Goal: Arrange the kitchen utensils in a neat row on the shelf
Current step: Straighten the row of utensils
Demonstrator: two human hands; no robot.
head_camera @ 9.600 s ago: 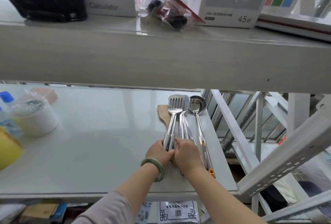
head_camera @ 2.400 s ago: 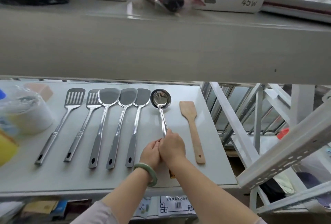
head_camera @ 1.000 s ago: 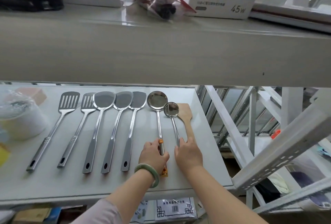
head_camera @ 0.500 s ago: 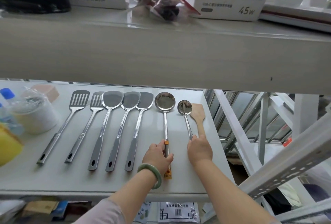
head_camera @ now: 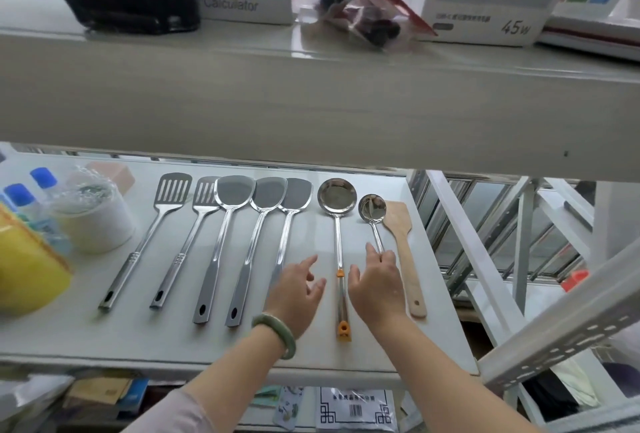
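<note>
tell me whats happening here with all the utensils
A person is laying kitchen utensils in a row on the shelf. Eight lie side by side, heads pointing away: two slotted turners, three solid turners, a big ladle, a small ladle and a wooden spatula. The left hand hovers open beside the big ladle's handle. The right hand is open too, fingers over the small ladle's handle. The small ladle sits close against the spatula, so the spacing there looks tight.
</note>
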